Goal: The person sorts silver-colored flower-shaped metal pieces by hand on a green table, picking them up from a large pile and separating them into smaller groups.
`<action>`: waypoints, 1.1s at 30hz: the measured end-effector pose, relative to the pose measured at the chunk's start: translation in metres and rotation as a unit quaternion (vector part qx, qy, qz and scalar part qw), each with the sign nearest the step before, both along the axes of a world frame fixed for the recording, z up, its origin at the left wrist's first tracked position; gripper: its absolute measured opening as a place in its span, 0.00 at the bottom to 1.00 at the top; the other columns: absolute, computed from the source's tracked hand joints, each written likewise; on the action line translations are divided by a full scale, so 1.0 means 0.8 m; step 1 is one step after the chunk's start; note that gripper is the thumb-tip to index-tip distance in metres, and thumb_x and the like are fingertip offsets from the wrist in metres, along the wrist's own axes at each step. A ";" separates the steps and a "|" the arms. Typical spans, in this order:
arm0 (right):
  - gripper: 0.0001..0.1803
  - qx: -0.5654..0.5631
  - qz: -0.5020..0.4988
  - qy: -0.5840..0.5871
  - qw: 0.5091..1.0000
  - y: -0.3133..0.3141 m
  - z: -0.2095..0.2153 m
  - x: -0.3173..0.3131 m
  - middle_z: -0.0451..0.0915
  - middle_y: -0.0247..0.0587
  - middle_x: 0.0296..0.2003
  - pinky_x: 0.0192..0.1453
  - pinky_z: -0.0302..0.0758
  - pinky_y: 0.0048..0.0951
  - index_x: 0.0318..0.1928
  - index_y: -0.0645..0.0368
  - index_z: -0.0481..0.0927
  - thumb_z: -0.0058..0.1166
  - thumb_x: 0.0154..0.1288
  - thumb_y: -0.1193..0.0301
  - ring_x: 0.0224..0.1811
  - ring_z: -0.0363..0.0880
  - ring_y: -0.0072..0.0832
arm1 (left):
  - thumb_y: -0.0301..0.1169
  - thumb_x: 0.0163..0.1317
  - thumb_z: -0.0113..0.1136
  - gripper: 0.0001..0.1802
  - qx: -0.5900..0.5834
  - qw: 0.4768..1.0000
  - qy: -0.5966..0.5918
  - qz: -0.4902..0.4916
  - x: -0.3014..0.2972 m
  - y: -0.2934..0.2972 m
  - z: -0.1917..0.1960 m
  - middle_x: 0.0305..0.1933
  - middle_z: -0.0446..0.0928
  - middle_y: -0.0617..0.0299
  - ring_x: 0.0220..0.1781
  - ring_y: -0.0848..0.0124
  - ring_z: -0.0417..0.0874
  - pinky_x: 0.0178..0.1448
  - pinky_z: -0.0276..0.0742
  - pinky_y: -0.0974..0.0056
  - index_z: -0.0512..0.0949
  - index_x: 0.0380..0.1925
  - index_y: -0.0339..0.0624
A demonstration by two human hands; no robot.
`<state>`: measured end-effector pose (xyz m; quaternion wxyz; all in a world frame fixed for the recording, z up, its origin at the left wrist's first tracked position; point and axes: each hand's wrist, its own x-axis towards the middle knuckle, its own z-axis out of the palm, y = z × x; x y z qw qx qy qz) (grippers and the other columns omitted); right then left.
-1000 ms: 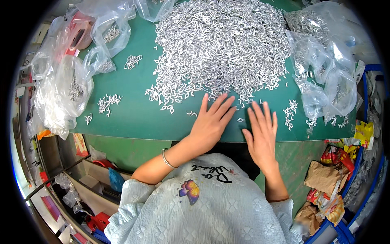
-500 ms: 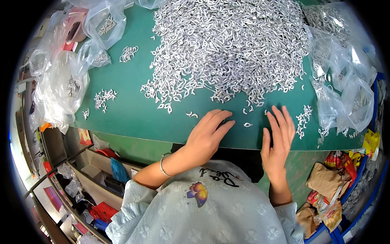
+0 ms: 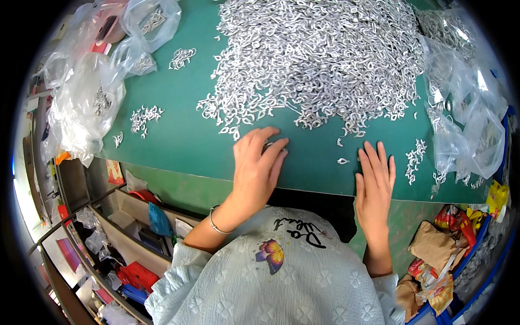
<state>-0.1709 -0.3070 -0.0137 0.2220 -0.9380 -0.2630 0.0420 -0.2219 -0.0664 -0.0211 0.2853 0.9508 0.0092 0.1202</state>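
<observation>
A large heap of small silver metal clasps and hook-like pieces covers the far middle of the green table. My left hand is at its near edge, fingers curled around a few small silver metal pieces, partly hidden by the fingers. My right hand lies open, fingers stretched out on the tabletop, with its fingertips to the right of a single teardrop-shaped clasp. A small curved piece lies just beyond that clasp.
Small sorted-looking clusters lie at left, further back and right. Clear plastic bags of parts sit on the left, more bags on the right. Below are drawers and a crumpled brown paper bag.
My left hand has moved left, away from the lone clasp, to the small pieces near the heap's edge. My right hand stays nearly in place. The whole view has shifted slightly.
</observation>
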 end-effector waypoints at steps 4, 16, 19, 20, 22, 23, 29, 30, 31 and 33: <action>0.26 0.008 -0.008 0.008 1.000 -0.005 0.005 -0.018 0.65 0.49 0.67 0.73 0.53 0.53 0.63 0.65 0.69 0.52 0.64 0.78 0.72 0.59 0.48 | 0.16 0.51 0.65 0.23 -0.114 0.993 -0.019 0.040 -0.008 0.001 0.003 0.53 0.74 0.52 0.51 0.54 0.76 0.54 0.73 0.57 0.77 0.49 0.37; 0.40 -0.015 0.142 0.031 0.989 0.094 -0.005 -0.051 0.55 0.52 0.71 0.74 0.48 0.55 0.67 0.71 0.60 0.61 0.57 0.66 0.75 0.51 0.45 | 0.10 0.49 0.51 0.24 -0.109 0.991 -0.017 -0.073 -0.013 0.015 -0.007 0.54 0.72 0.49 0.56 0.50 0.72 0.58 0.72 0.54 0.76 0.48 0.33; 0.32 0.044 0.106 0.013 0.993 0.087 0.002 -0.038 0.63 0.49 0.68 0.73 0.51 0.51 0.65 0.68 0.65 0.55 0.62 0.70 0.73 0.56 0.45 | 0.13 0.50 0.58 0.21 -0.155 0.985 -0.023 -0.071 -0.020 0.018 -0.005 0.53 0.72 0.51 0.54 0.51 0.73 0.56 0.72 0.56 0.77 0.47 0.35; 0.29 0.055 0.075 -0.013 0.996 0.076 -0.003 -0.032 0.65 0.48 0.67 0.73 0.52 0.50 0.65 0.67 0.66 0.53 0.63 0.72 0.72 0.58 0.45 | 0.15 0.50 0.61 0.21 -0.172 0.983 -0.029 -0.055 -0.023 0.014 -0.006 0.53 0.72 0.51 0.55 0.52 0.73 0.57 0.71 0.55 0.77 0.47 0.36; 0.24 0.075 0.014 -0.068 0.995 0.060 -0.003 -0.020 0.71 0.46 0.62 0.71 0.53 0.48 0.63 0.63 0.70 0.47 0.66 0.77 0.69 0.63 0.46 | 0.20 0.49 0.66 0.21 -0.149 0.988 -0.038 -0.025 -0.022 0.007 -0.003 0.52 0.72 0.53 0.55 0.54 0.72 0.58 0.69 0.55 0.78 0.46 0.38; 0.23 0.060 0.007 -0.085 0.995 0.055 -0.001 -0.015 0.70 0.43 0.63 0.71 0.51 0.51 0.62 0.63 0.71 0.47 0.65 0.78 0.69 0.63 0.44 | 0.23 0.49 0.69 0.21 -0.111 0.993 -0.039 -0.013 -0.018 0.001 0.000 0.51 0.72 0.54 0.54 0.55 0.71 0.58 0.68 0.55 0.78 0.46 0.39; 0.22 -0.034 0.019 -0.067 0.997 0.052 -0.002 -0.017 0.70 0.38 0.64 0.71 0.47 0.57 0.59 0.63 0.73 0.52 0.63 0.78 0.70 0.63 0.41 | 0.27 0.47 0.72 0.19 -0.088 0.995 -0.030 -0.032 -0.010 -0.012 -0.009 0.48 0.71 0.58 0.50 0.59 0.71 0.52 0.66 0.58 0.79 0.42 0.43; 0.23 -0.035 0.015 -0.063 0.997 0.045 -0.002 -0.021 0.69 0.38 0.65 0.71 0.47 0.57 0.60 0.63 0.72 0.52 0.63 0.78 0.70 0.62 0.41 | 0.27 0.48 0.72 0.19 -0.093 0.995 -0.027 -0.027 -0.013 -0.009 -0.010 0.48 0.71 0.58 0.50 0.59 0.71 0.52 0.66 0.58 0.79 0.42 0.42; 0.24 -0.037 0.011 -0.058 0.998 0.038 -0.001 -0.024 0.68 0.38 0.65 0.71 0.47 0.57 0.60 0.63 0.71 0.52 0.63 0.78 0.70 0.62 0.41 | 0.26 0.48 0.72 0.19 -0.099 0.995 -0.023 -0.022 -0.014 -0.005 -0.010 0.48 0.71 0.58 0.50 0.59 0.72 0.52 0.66 0.58 0.79 0.42 0.42; 0.26 -0.037 0.019 -0.051 0.998 0.029 -0.001 -0.032 0.67 0.40 0.66 0.71 0.46 0.59 0.61 0.62 0.71 0.54 0.61 0.76 0.71 0.61 0.41 | 0.26 0.48 0.71 0.19 -0.091 0.995 -0.018 -0.027 -0.018 0.007 -0.008 0.48 0.71 0.58 0.49 0.59 0.72 0.51 0.67 0.58 0.79 0.42 0.42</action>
